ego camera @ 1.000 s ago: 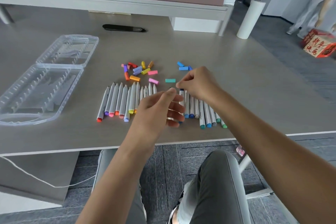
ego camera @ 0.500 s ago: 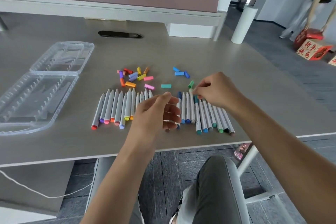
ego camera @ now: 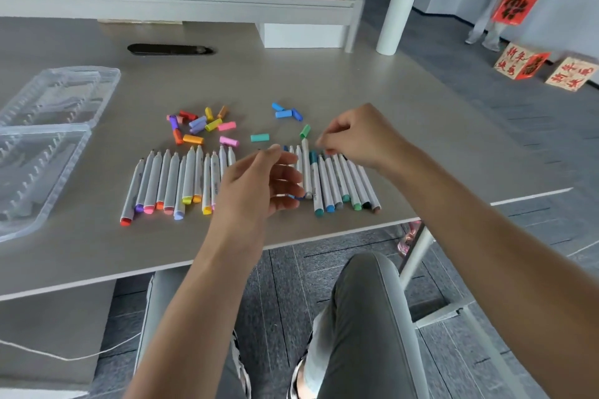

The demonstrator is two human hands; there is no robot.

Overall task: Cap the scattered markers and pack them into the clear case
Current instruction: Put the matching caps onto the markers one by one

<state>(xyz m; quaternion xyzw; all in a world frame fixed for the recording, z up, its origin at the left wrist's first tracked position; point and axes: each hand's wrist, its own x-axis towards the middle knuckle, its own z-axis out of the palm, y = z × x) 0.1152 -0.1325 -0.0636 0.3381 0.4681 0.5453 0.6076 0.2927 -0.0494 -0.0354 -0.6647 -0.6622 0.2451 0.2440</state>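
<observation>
— While the left hand hangs loosely curled over the markers, what has the right hand got?
— Fingers pinched at the marker tips; what they pinch, I can't tell. Loose caps lie beyond both hands, the case open far left.

grey table, dark tiled floor

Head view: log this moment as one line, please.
stage: capping | left hand: open over markers | right hand: pinching, content unclear | caps: loose | case: open, empty
</observation>
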